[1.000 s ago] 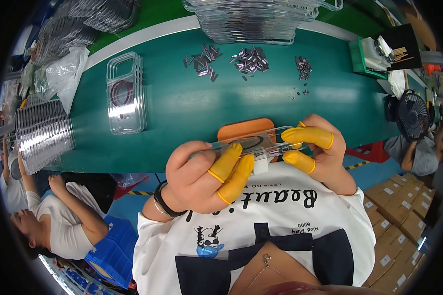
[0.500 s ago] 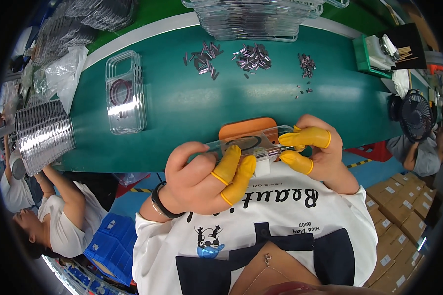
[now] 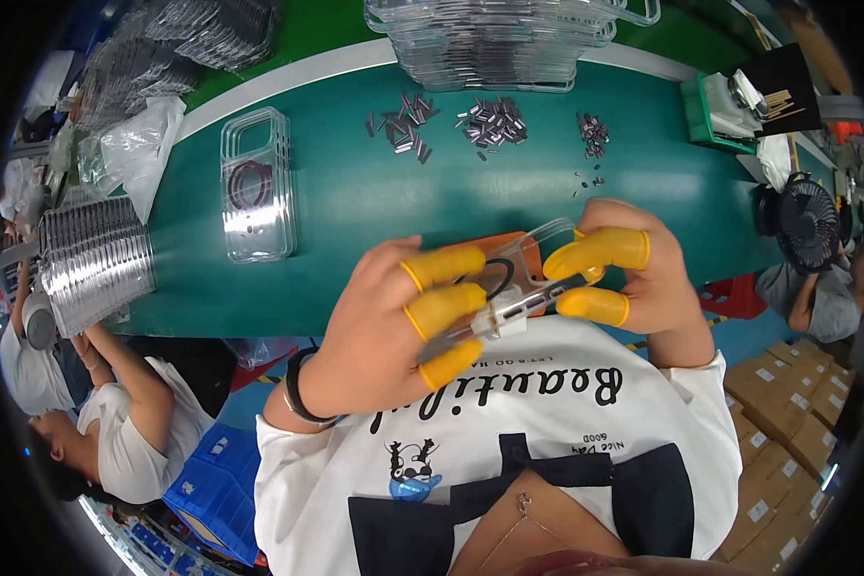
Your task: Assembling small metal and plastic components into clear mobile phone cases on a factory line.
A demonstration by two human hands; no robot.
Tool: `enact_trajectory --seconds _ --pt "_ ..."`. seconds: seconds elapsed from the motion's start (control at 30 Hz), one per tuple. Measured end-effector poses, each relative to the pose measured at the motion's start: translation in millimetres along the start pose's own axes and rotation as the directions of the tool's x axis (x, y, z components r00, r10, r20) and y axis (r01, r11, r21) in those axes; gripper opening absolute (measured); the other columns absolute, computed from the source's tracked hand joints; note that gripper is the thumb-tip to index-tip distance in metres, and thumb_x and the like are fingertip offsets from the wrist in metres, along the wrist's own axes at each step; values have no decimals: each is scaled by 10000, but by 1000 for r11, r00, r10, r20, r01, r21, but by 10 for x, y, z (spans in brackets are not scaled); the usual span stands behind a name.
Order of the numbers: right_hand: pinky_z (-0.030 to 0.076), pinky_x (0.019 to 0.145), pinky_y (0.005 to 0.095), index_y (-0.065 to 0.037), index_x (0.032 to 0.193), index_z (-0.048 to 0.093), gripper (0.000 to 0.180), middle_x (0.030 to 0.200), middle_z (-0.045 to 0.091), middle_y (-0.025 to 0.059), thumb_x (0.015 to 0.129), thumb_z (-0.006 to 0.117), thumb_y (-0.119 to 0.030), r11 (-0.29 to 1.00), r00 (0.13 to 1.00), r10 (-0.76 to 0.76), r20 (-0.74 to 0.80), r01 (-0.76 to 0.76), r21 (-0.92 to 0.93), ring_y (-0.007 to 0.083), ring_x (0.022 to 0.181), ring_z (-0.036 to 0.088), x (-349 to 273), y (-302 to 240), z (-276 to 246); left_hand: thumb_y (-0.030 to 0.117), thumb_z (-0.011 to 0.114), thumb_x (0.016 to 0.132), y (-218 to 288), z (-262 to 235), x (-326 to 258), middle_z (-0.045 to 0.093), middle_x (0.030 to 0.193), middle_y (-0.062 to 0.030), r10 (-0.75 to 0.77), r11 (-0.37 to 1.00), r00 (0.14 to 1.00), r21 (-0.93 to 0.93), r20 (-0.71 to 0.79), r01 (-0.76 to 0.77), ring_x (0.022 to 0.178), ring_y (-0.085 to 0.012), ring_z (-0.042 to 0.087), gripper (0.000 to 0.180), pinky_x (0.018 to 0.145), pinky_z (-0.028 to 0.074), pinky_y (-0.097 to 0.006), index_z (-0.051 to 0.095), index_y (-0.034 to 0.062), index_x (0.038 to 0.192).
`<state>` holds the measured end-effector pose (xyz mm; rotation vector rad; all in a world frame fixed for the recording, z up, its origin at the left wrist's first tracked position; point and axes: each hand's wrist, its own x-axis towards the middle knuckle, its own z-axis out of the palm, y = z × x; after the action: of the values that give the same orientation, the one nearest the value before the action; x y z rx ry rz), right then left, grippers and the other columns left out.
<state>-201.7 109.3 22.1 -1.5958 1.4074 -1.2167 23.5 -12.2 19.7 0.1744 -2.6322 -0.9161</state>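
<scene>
Both hands up off the table, working close to my chest. My left hand point(image 3: 379, 331) wraps the near end of a clear phone case point(image 3: 528, 278), three fingers in yellow finger covers point(image 3: 442, 309) pressed onto its face. My right hand point(image 3: 634, 283) takes the far end, two covered fingertips pinching the edge. Case is tilted, held edge-on toward me, probably so I can see along its side. A dark ring point(image 3: 494, 278) shows through the clear back of the case.

Under my hands an orange pad point(image 3: 509, 245) lies on the green table point(image 3: 355, 211); likely the working spot, so the case hovers just above it.

Further out, within reach: three small heaps of metal parts point(image 3: 490, 120) in a row, well apart from my hands. Left of them a second clear case with a ring point(image 3: 254, 187) lies flat on the table. A big stack of clear cases point(image 3: 499, 34) sits at the far edge, another stack point(image 3: 96, 259) at the left end.

A small black fan point(image 3: 806, 226) stands at the right. A person in a white shirt point(image 3: 115, 432) sits to my lower left, hands not near mine
</scene>
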Motion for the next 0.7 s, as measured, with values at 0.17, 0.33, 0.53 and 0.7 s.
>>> enact_trajectory --seconds 0.17,0.33,0.53,0.7 --pt "325 541 312 -30 789 673 385 717 526 53 654 736 -386 890 911 -394 125 412 -196 184 593 431 392 -229 -155 287 781 615 -179 -193 7 425 1283 -221 -83 855 968 -482 236 191 1112 -389 456 841 968 344 -441 366 -8 1284" --pt "427 690 329 13 1001 610 382 1065 546 173 738 728 -238 883 885 -463 -42 457 -103 228 817 513 581 -271 2 273 803 574 -85 -152 -57 484 1171 -192 -170 862 978 -462 124 209 1038 -348 523 1059 911 390 -382 204 -9 1401" --pt "453 731 263 -57 1157 444 451 1001 550 68 771 662 24 846 970 -74 -231 184 501 129 850 533 484 -254 368 191 816 566 8 124 -76 490 1194 -166 -338 722 938 -659 -73 209 915 -249 617 1105 831 449 -339 145 73 1436" --pt "438 736 227 -64 1125 404 431 952 551 55 770 604 78 734 997 71 13 -61 676 103 820 524 438 -344 383 225 814 573 49 133 -34 484 1211 -164 -346 758 932 -617 -103 213 892 -250 635 1094 817 460 -342 155 82 1435"
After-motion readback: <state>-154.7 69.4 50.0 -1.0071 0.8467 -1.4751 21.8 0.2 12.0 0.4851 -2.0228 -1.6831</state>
